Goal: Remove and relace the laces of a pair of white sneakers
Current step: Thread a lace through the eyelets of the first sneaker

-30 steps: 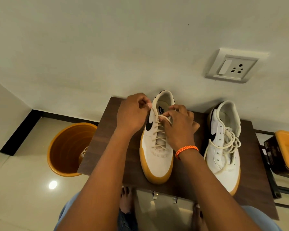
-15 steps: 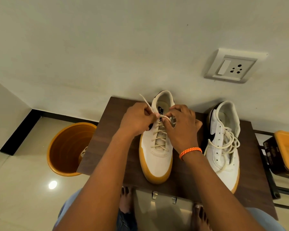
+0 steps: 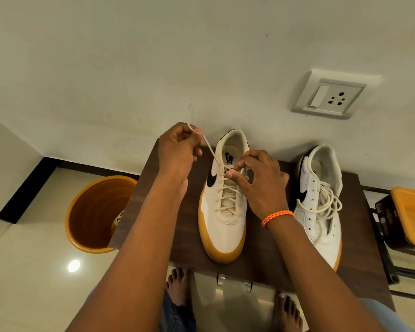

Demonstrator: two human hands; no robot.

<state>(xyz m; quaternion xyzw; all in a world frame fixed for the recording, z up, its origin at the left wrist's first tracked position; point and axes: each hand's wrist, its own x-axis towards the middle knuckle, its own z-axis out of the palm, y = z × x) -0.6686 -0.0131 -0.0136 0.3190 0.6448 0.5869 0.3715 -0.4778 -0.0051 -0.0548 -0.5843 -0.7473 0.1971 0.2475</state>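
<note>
Two white sneakers with gum soles stand on a dark wooden table (image 3: pixel 268 255). The left sneaker (image 3: pixel 222 226) is laced most of the way up with a cream lace (image 3: pixel 210 149). My left hand (image 3: pixel 177 149) grips that lace's free end and holds it taut, up and to the left of the shoe. My right hand (image 3: pixel 259 178), with an orange band on the wrist, pinches the lace at the top eyelets by the tongue. The right sneaker (image 3: pixel 321 212) lies apart with its loose lace (image 3: pixel 324 204) piled on top.
An orange bucket (image 3: pixel 94 212) stands on the floor left of the table. At the right edge sits an orange-and-black box (image 3: pixel 407 219). A wall socket (image 3: pixel 328 97) is above the shoes. Bare feet (image 3: pixel 177 286) show under the table's near edge.
My left hand has pulled the lace end out and up to the left, drawing it taut. My right hand stays at the top eyelets.
</note>
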